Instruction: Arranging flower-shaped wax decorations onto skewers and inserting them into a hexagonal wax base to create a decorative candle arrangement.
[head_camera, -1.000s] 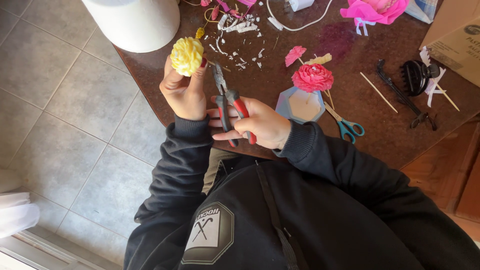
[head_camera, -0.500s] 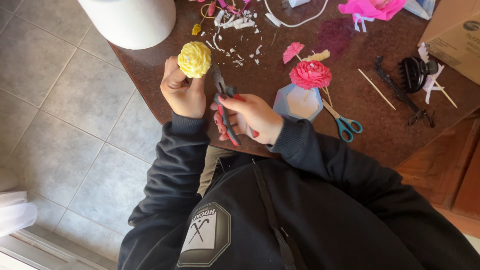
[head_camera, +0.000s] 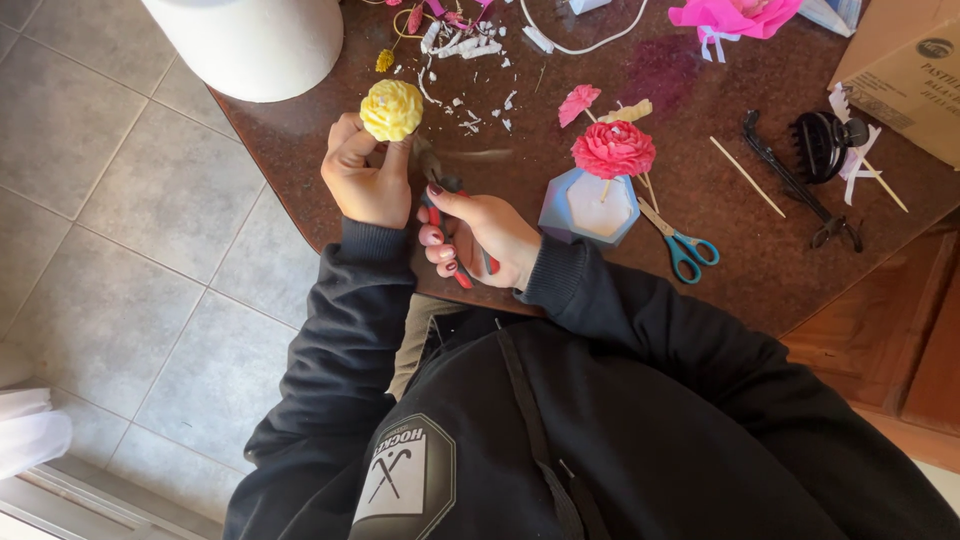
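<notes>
While the head view looks straight down, the left hand (head_camera: 368, 180) grips a yellow flower (head_camera: 391, 109) from below, its fingers (head_camera: 345, 140) curled tight about the hidden stem so the bloom stands above the fist, over the edge of the brown surface (head_camera: 300, 140). Just beside it to the right, the right hand (head_camera: 480, 235) is closed round red-handled pliers (head_camera: 440, 205), whose long axis runs up and left, the dark tip pointing at the spot under the bloom; the tip is blurred, so I cannot tell whether it touches the stem. Both hands are near each other, the left being the one on the flower. Counted: one yellow flower; one pink flower (head_camera: 613, 148) standing in one pale blue faceted holder (head_camera: 588, 208); one pair of blue-handled scissors (head_camera: 682, 245) just right of the holder; two loose wooden sticks (head_camera: 747, 176); one black hair clip (head_camera: 820, 140); one white cylinder (head_camera: 250, 40) at the top left; one cardboard box (head_camera: 900, 70) at the right edge; white scraps (head_camera: 470, 110) scattered above the hands.
</notes>
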